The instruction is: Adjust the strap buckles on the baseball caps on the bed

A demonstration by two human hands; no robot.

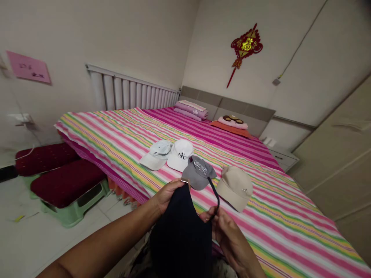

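A dark navy cap (184, 235) is held low in front of me, close to my lap. My left hand (169, 195) pinches its edge beside a small metal buckle (184, 180). The fingers of my right hand (224, 229) are closed on the cap's dark strap (215, 193), whose loose end curves up and away. Beyond the held cap, several caps rest on the bed: a pale one (156, 154), a white one with black letters (181, 154), a grey one with white script (198, 172) and a beige one (235, 187).
The bed has a striped sheet (116, 133). Folded bedding (191, 110) and a folded pink and orange pile (232, 123) lie near the headboard (243, 112). Left of the bed are green stools with dark red cushions (68, 185). A radiator (130, 90) lines the wall; a nightstand (282, 156) stands right.
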